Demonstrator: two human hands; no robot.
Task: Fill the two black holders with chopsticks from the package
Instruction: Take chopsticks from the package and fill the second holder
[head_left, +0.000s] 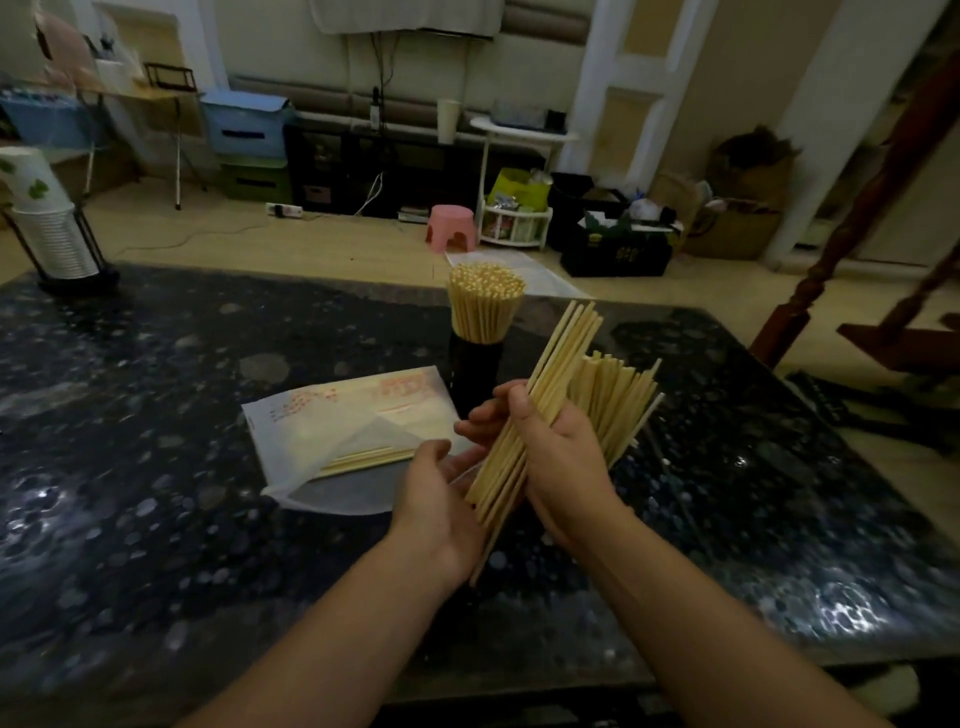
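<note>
At lower centre, the right hand (563, 462) was curled round a loose bundle of chopsticks (524, 441), gripped near its middle. The left hand (441, 499) lay open against the bundle's lower ends, fingers relaxed. Judged light, stiff and smooth, the sticks would likely slip and fan; a hold round the middle seemed best. Behind the right hand a second, partly filled holder's chopsticks (613, 400) stood splayed. Left of centre lay the package (343, 431), some sticks remaining inside. Farther up, one black holder (475, 374) stood packed full.
</note>
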